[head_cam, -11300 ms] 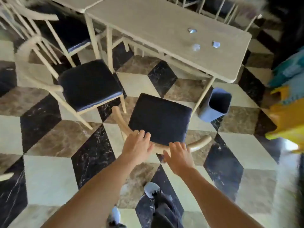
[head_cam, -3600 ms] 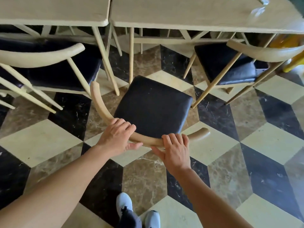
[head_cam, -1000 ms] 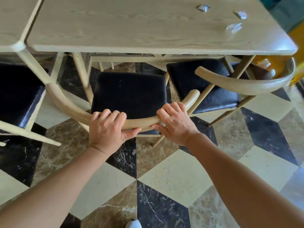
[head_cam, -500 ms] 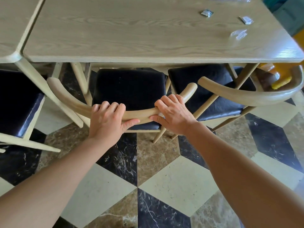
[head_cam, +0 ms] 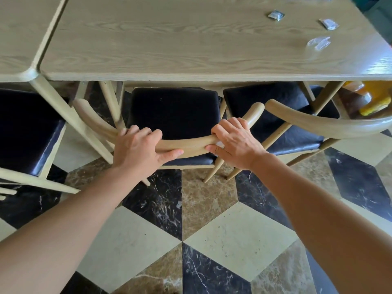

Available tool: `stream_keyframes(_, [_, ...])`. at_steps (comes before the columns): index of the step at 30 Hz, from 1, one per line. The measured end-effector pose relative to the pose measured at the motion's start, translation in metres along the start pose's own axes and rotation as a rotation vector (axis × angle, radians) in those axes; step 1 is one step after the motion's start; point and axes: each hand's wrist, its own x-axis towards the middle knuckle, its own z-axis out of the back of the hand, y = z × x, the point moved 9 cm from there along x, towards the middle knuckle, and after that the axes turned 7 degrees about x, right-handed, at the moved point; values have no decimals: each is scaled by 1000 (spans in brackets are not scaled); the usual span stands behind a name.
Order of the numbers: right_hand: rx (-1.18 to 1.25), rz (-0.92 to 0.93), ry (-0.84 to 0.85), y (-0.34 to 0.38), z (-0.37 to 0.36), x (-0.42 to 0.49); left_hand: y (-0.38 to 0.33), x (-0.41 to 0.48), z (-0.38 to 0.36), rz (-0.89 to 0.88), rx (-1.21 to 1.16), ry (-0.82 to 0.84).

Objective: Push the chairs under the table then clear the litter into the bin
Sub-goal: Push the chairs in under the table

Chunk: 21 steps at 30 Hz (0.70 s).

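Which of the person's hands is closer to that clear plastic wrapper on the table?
Right. The right hand grips the chair rail below the clear wrapper; the left hand grips farther left.

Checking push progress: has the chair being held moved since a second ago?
Yes. The chair has slid forward toward the table; its black seat's front now meets the near edge. Left hand and right hand grip its backrest.
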Motion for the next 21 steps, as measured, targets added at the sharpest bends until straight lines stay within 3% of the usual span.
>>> stream_keyframes(21, [-63,14,-2,-5,3,-6,-11,-2,-3,1,-21,43])
